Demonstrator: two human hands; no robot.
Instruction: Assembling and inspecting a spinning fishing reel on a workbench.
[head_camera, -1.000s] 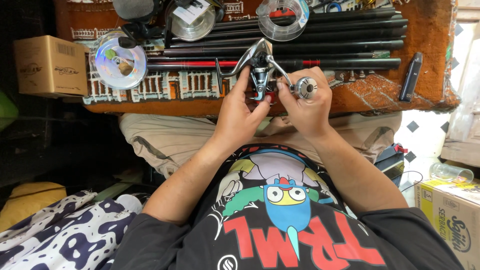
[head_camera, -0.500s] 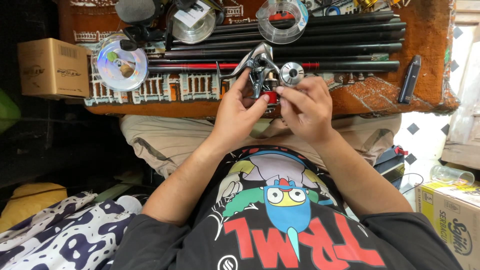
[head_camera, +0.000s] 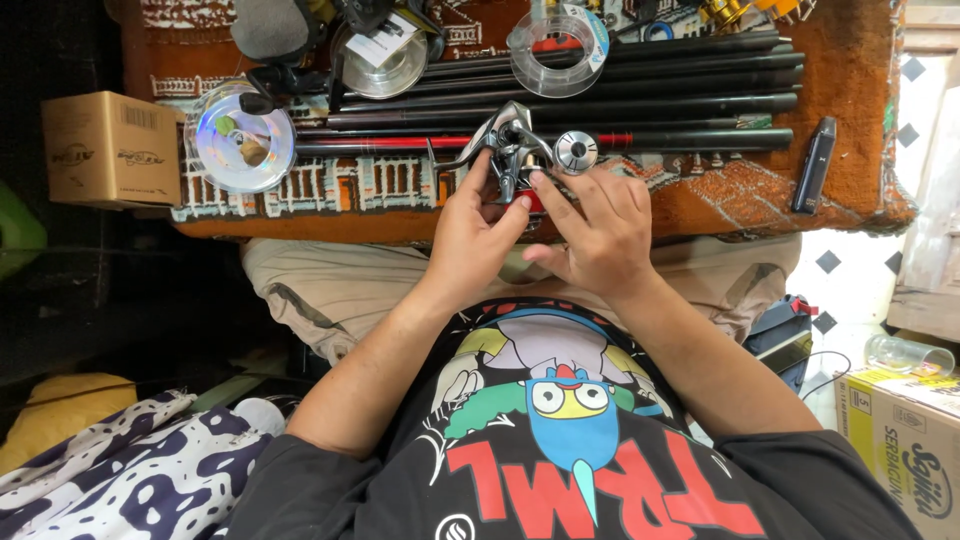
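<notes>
the hands (head_camera: 540, 235) hide the fishing reel's (head_camera: 515, 150) lower body.

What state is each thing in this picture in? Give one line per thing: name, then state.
Reel: held in both hands, over the mat.
Left hand: gripping the reel.
Right hand: fingers on the reel.
Rods: lying flat, side by side.
Line spool: lying flat on the rods.
Box: closed.
</notes>
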